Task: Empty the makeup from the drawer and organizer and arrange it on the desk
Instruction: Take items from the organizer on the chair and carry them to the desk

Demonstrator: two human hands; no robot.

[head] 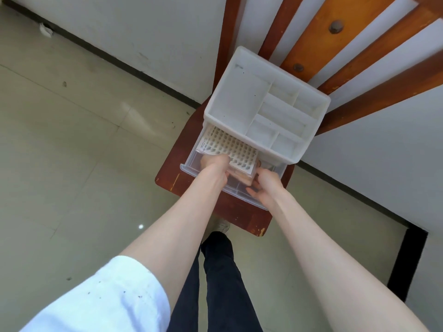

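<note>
A white plastic organizer [242,97] with several top compartments, all bare, stands on a brown wooden chair seat [167,173]. Its clear drawer [230,190] is pulled out toward me. Inside lies a flat white card of false lashes [227,146] in rows, with a pinkish item partly hidden beneath it. My left hand [214,165] reaches into the drawer and grips the near edge of the lash card. My right hand [265,188] is at the drawer's right front, fingers curled around the pinkish item under the card.
The chair's slatted wooden back [335,39] rises behind the organizer against a white wall. Pale floor tiles [72,152] spread to the left. My dark trouser legs and one shoe [221,227] are below the chair seat.
</note>
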